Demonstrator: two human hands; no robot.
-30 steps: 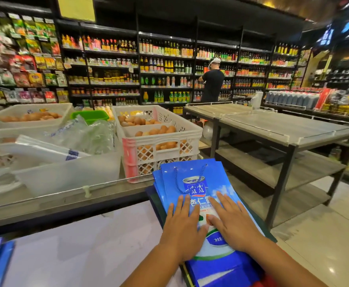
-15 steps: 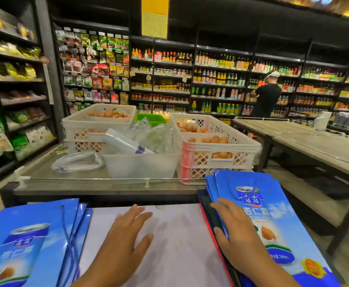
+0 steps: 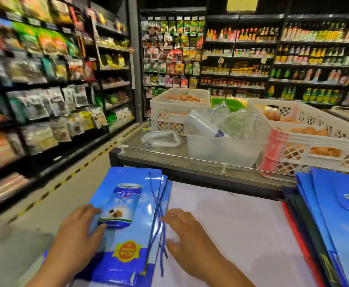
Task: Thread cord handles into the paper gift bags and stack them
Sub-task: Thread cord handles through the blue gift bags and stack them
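My left hand [image 3: 80, 230] lay flat, fingers spread, on the glossy blue paper gift bags [image 3: 126, 216] stacked at seven o'clock on the white tabletop [image 3: 231, 220]. My right hand [image 3: 186, 230] hovered at six o'clock, fingers loose and parted, holding nothing, just beside thin blue cord handles [image 3: 159, 220] trailing across the bags' right edge. A second fanned stack of bags [image 3: 335, 214] sat flat at four o'clock. At one o'clock, white lattice plastic crates [image 3: 314, 139] held brown eggs, beside a translucent tub [image 3: 221, 150] of crinkled plastic. Packed, blurred store shelves [image 3: 45, 79] ran along nine o'clock.
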